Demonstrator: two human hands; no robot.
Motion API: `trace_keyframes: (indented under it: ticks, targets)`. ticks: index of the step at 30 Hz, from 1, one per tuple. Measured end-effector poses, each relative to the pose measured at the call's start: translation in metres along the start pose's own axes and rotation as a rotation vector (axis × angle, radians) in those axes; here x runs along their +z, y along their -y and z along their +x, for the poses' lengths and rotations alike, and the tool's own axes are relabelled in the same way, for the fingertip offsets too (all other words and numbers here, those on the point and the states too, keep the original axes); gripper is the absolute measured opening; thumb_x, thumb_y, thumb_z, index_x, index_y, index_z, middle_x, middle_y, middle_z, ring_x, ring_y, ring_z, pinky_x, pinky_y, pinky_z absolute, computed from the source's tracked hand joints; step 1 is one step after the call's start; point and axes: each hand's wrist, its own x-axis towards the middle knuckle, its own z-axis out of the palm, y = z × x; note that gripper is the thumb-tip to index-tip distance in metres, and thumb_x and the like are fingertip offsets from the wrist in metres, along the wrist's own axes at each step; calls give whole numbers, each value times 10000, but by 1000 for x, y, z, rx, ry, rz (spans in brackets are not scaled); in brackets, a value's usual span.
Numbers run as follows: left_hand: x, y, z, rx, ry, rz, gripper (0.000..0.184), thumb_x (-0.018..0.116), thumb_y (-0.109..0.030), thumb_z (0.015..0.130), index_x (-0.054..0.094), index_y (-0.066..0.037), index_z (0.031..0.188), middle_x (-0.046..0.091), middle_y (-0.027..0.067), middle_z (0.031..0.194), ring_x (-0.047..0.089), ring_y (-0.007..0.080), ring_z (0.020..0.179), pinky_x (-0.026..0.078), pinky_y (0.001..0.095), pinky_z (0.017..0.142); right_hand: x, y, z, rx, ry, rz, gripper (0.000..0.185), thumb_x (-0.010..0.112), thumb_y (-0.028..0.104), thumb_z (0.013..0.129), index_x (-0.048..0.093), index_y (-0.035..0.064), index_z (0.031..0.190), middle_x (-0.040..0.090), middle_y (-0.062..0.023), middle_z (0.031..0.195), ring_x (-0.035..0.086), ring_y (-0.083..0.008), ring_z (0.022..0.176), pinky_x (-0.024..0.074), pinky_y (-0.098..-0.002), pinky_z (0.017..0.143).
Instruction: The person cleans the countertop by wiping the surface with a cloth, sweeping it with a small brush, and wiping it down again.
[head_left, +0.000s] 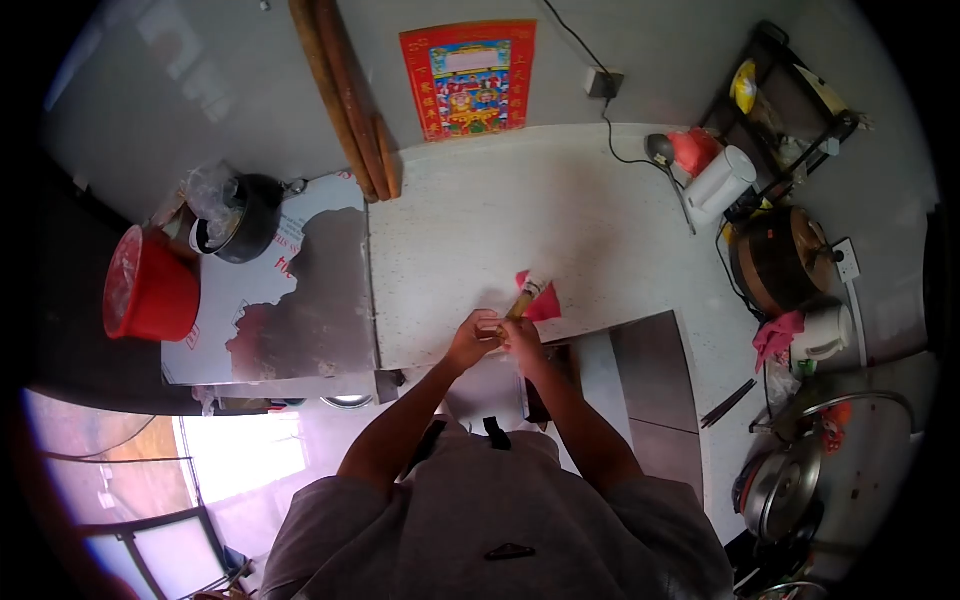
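Both my hands meet above the front edge of the white countertop (455, 230). My right hand (523, 340) is closed around the near end of a slim, bottle-like thing (523, 300) with a yellowish body and a whitish far end; its exact kind is too small to tell. My left hand (474, 342) presses against its left side, fingers curled at the near end. Under and beside the whitish end lies a pink-red cloth (545, 305), flat on the counter.
To the left, a metal-topped surface (325, 300) carries a red bucket (150, 285) and a dark pot (250, 225). Wooden poles (345, 100) lean on the wall. On the right stand a white kettle (720, 185), a brown cooker (785, 260), a black rack (780, 110) and a steel pan (785, 490).
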Motion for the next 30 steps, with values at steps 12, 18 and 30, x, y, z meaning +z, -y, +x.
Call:
trace_keyframes:
  ticks: [12,18,30]
  targets:
    - [75,2,31,269,-304,1139,680,686,-147,792,431,-93,1420,426,180,1492,360,384,1397,324,464,1135,-112,-6,-16,-111,-240,8,355,501,355,995,467,23,1118,681,-93,951,676,-162,717,512,-300,612]
    - [83,-5,73,162,-243,1359,833,714,-274,787,328,-138,1512,238,155,1608,189,367,1490,186,575,1180,-138,-4,19,-126,-348,27,347,527,331,988,463,7,1093,666,-113,894,668,-175,676,515,-304,583]
    - [45,-32,168,-15,-123,1328,802,656,-299,840,287,-135,1532,163,141,1631,121,345,1512,140,561,1201,-191,92,107,-271,-621,-648,574,476,283,981,303,96,1495,679,-269,1056,688,-415,887,545,-493,786]
